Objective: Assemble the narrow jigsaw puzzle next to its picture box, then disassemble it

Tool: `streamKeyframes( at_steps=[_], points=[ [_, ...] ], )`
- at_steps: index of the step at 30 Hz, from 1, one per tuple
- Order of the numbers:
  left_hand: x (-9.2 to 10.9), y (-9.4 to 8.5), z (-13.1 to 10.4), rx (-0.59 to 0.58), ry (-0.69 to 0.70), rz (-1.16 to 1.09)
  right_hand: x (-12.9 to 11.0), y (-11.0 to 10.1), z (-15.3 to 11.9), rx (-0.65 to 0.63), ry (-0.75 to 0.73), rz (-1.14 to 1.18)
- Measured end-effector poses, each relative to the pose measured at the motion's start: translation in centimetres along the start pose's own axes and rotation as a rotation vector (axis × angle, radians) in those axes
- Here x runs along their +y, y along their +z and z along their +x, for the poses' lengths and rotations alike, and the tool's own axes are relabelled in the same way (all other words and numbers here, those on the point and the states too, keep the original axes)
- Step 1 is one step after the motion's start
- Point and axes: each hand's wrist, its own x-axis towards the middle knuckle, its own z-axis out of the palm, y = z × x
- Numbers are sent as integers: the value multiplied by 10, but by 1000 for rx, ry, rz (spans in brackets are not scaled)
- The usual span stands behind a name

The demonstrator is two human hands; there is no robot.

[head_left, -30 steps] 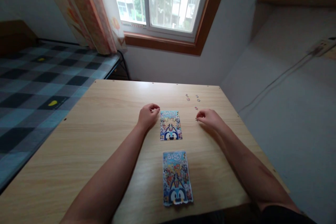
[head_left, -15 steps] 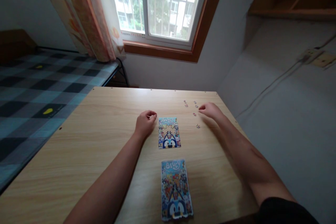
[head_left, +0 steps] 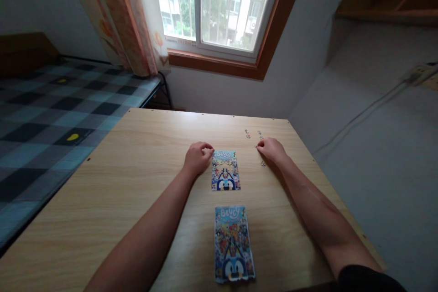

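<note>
A small jigsaw puzzle (head_left: pixel 226 182) with a gap in its upper middle lies flat on the wooden table (head_left: pixel 143 159). My left hand (head_left: pixel 199 159) rests by its upper left corner, fingers pinched; whether anything is between them is too small to tell. To the right of the puzzle, my right hand (head_left: pixel 273 150) pinches a puzzle piece (head_left: pixel 256 146) at the tabletop. One loose piece (head_left: pixel 263 164) lies just below that hand. Several more loose pieces (head_left: pixel 247 136) are scattered above and to the left of it.
A puzzle package (head_left: pixel 234 244) with a matching picture lies nearer to me on the table. Beyond the table's far edge are a wall and a window (head_left: pixel 227 4). A bed (head_left: pixel 78 100) with a checked cover stands at the left.
My right hand has moved slightly left and down onto a loose piece and now has its fingertips on it. My left hand has come a little closer to the puzzle's corner. The view has shifted slightly.
</note>
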Motion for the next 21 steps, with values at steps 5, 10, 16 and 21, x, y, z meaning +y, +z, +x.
streamKeyframes(
  at_steps=[5, 10, 16, 21],
  points=[
    [10, 0, -6, -92, 111, 196, -14, 3, -8, 143, -35, 119],
    [11, 0, -7, -106, 110, 228, -52, 11, -19, -76, -317, 576],
    [9, 2, -9, -100, 108, 256, -93, 27, -26, -257, -415, 613],
    [10, 2, -9, -103, 107, 256, -98, 26, -29, -213, -397, 493]
  ],
)
